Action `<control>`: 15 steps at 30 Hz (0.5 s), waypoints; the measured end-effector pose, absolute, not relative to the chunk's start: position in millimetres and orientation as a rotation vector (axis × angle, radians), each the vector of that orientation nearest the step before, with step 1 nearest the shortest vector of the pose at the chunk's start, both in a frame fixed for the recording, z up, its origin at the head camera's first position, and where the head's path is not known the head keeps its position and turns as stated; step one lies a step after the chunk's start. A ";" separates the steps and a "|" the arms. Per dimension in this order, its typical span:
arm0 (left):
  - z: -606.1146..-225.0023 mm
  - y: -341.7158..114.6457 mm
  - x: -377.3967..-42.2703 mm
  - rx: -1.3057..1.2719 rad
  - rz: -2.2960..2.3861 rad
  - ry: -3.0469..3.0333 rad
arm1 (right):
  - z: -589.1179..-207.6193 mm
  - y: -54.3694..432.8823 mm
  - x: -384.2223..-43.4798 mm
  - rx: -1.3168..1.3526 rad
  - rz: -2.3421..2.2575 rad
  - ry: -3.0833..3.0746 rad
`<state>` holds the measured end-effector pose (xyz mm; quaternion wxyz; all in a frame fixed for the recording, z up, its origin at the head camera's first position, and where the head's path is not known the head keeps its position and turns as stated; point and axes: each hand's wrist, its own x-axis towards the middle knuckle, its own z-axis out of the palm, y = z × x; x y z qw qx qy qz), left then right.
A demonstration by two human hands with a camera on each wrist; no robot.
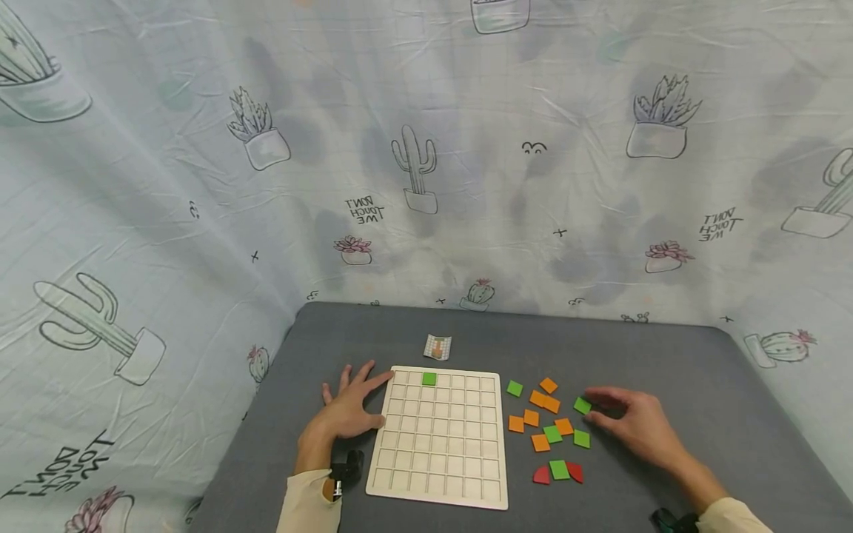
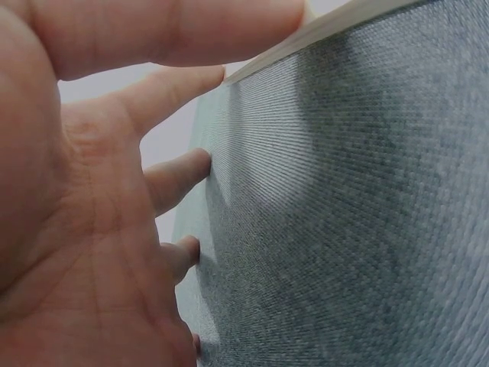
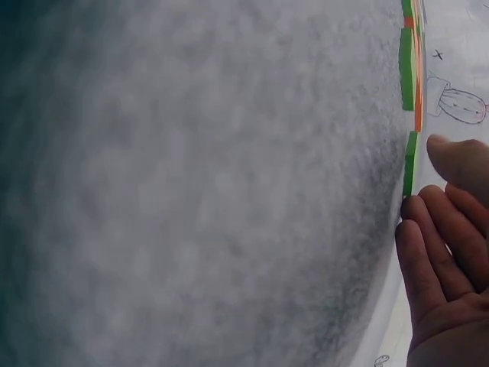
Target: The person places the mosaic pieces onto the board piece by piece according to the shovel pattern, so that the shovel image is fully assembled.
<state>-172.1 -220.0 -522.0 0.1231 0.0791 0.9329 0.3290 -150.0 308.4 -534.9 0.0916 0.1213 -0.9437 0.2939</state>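
A pale wooden grid board (image 1: 436, 463) lies on the grey table, with a green square tile (image 1: 429, 379) in its top row. My left hand (image 1: 348, 409) rests at the board's left edge, fingers spread, the index fingertip near the upper corner and the thumb lower down. In the left wrist view, the thumb (image 2: 183, 30) reaches to the board's rim. My right hand (image 1: 633, 422) is beside a loose green tile (image 1: 582, 405), thumb and index finger parted around its near side. In the right wrist view, a fingertip is right at that green tile (image 3: 410, 162), with the thumb apart from it.
Orange tiles (image 1: 540, 443) and green tiles lie scattered right of the board, some overlapping. Two red rounded pieces (image 1: 542, 474) flank a green tile (image 1: 559, 469) nearer the front. A small printed pattern card (image 1: 437, 347) lies behind the board. A cactus-print curtain (image 1: 466, 222) hangs behind the table.
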 end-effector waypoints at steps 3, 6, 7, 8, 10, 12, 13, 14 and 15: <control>-521.1 -220.2 -171.6 0.226 0.959 2.724 | -534.5 306.3 -150.4 0.360 0.877 -2.816; -520.6 -220.3 -171.2 0.229 0.959 2.724 | -534.6 304.7 -150.5 0.364 0.881 -2.817; -520.4 -220.2 -171.0 0.231 0.959 2.723 | -534.9 304.4 -150.4 0.366 0.878 -2.812; -520.1 -220.2 -170.8 0.232 0.959 2.720 | -535.2 304.1 -150.3 0.369 0.873 -2.807; -520.6 -220.4 -170.9 0.233 0.961 2.718 | -535.7 303.6 -150.0 0.371 0.859 -2.790; -521.0 -220.6 -171.4 0.235 0.959 2.719 | -536.4 303.3 -149.7 0.371 0.842 -2.774; -521.0 -220.6 -171.6 0.236 0.958 2.720 | -536.6 303.3 -149.4 0.370 0.840 -2.768; -520.6 -220.5 -171.8 0.235 0.954 2.719 | -536.9 303.2 -149.2 0.370 0.835 -2.763; -520.6 -220.5 -172.0 0.238 0.955 2.722 | -537.2 303.0 -149.0 0.366 0.832 -2.757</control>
